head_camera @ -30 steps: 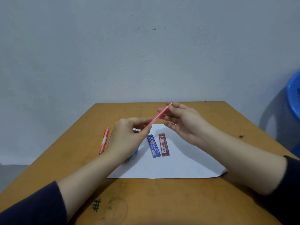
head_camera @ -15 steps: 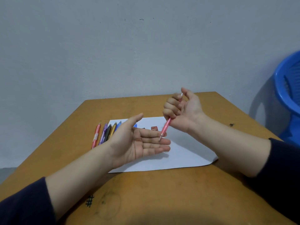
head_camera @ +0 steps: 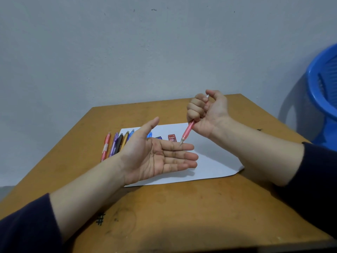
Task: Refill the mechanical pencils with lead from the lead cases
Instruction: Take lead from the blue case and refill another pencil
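Gripping the pink pencil (head_camera: 187, 131) in a closed fist, my right hand (head_camera: 206, 114) holds it raised above the table (head_camera: 182, 207), as the head view, the only one available, shows. The pencil slants with its tip down and its white cap up, and my thumb is bent close to that cap. My left hand (head_camera: 156, 157) lies palm-up beneath, fingers (head_camera: 182, 156) straight and together, holding nothing. The metal tip sits at my index finger; I cannot tell whether it touches or hangs just above. No lead is visible at the tip at this size. Finding: I judge the step to be a check of the pencil, clicking the cap over the open palm to see whether any lead feeds out. To do it well, the thumb should press squarely on the cap, the barrel should stay steep, and the palm should stay level and directly under the tip so anything that drops is caught. The fist should not squeeze so hard that the barrel twists. Behind my left hand, on the sheet of paper (head_camera: 215, 161), lie the red lead case (head_camera: 172, 138) and a blue lead case (head_camera: 159, 137), the latter mostly hidden. The row of pencils (head_camera: 116, 145) lies at the sheet's left edge, untouched.
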`<state>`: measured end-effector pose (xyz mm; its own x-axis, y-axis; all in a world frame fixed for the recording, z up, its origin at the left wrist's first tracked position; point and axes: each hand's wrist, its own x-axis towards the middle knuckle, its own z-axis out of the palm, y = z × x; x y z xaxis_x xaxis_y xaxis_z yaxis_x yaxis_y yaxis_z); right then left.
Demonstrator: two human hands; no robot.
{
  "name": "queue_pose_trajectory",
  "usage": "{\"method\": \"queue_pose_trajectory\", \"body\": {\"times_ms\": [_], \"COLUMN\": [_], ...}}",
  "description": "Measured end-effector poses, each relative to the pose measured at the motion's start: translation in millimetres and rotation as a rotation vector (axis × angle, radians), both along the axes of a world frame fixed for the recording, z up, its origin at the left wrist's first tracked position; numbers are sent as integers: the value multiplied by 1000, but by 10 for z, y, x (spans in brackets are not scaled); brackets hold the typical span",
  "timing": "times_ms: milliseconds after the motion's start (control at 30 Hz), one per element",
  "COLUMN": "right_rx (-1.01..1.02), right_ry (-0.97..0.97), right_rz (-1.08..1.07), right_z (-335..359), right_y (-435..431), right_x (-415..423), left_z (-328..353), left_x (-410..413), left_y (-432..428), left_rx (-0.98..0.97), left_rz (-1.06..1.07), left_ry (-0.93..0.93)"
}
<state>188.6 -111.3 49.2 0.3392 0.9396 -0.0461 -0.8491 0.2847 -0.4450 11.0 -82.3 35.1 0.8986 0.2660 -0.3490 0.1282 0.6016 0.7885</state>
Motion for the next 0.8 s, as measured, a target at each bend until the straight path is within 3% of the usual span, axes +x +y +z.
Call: {"method": "queue_pose_trajectory", "body": {"times_ms": [800], "right_rx": [44], "right_ry": [-27], "right_rz": [116], "right_z": [11], "right_y": [0], "right_x": [-26], "left_z": [-14], "left_x": [-11], "left_y": [-6], "left_rx": [57], "left_rz": [36], "left_ry": [10]}}
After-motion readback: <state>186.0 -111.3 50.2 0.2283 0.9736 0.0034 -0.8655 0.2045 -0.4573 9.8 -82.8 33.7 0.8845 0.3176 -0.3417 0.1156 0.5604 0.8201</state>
